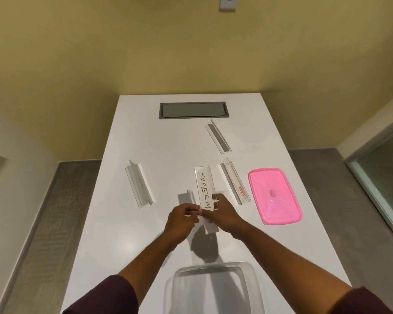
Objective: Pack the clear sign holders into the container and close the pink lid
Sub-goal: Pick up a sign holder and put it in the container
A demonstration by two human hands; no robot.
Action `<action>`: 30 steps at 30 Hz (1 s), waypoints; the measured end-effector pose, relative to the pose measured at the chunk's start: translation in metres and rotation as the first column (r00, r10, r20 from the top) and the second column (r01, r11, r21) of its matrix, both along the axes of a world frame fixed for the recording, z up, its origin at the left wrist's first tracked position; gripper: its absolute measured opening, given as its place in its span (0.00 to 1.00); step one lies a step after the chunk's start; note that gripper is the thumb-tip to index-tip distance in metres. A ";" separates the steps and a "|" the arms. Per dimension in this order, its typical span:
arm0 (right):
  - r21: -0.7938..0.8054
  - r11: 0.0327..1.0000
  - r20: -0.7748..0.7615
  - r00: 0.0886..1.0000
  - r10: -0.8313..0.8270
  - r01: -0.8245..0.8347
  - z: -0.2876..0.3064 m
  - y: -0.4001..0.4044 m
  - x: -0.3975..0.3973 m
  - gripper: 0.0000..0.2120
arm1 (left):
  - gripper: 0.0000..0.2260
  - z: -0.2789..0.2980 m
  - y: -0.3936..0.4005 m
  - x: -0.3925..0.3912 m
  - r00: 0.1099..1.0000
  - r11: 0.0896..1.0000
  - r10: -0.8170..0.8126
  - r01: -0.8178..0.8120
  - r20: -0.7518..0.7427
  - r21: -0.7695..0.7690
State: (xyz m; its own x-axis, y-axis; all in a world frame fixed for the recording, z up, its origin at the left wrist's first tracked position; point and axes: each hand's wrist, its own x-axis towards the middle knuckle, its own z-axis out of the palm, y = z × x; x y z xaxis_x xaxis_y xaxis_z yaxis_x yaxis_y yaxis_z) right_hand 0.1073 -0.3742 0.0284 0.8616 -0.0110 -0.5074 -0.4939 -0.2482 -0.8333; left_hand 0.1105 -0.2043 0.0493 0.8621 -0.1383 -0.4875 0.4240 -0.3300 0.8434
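Container (213,288) nearest; both hands (182,219) (225,214) grip sign holder (205,189); lid (274,196) right.

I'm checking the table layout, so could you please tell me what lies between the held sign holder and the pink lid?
In the head view, one clear sign holder with a red-printed label lies on the table between the held "SUPERM" sign holder and the pink lid.

Your two bare forearms reach forward, dark maroon sleeves pushed up near the elbows. Your left hand (182,218) and right hand (222,214) meet at centre, fingers curled, pinching a clear lettered plastic sign holder (205,189).
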 end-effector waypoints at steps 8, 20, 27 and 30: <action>-0.378 0.893 0.069 0.954 0.291 -0.245 0.019 -0.020 -0.051 0.35 | 0.25 0.038 0.013 -0.033 0.787 0.906 -0.305 0.066 0.536 0.419; -0.660 0.604 0.058 0.772 0.633 -0.446 0.039 -0.039 -0.116 0.34 | 0.22 0.021 0.044 -0.090 0.660 0.615 -0.696 0.341 0.285 0.711; -0.682 0.492 -0.037 0.698 0.715 -0.541 0.019 -0.041 -0.156 0.32 | 0.18 0.001 0.051 -0.135 0.678 0.567 -0.718 0.439 0.157 0.697; -0.687 0.461 -0.075 0.685 0.724 -0.562 0.005 -0.039 -0.170 0.33 | 0.20 -0.012 0.052 -0.152 0.696 0.551 -0.710 0.458 0.104 0.698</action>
State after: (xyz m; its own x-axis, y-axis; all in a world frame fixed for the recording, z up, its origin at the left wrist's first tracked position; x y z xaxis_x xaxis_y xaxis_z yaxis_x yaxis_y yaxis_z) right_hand -0.0627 -0.4135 0.0331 0.8317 0.3588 -0.4237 0.1866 -0.8994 -0.3953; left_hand -0.0416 -0.1522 0.0376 0.8065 -0.4748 -0.3522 -0.3220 -0.8525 0.4119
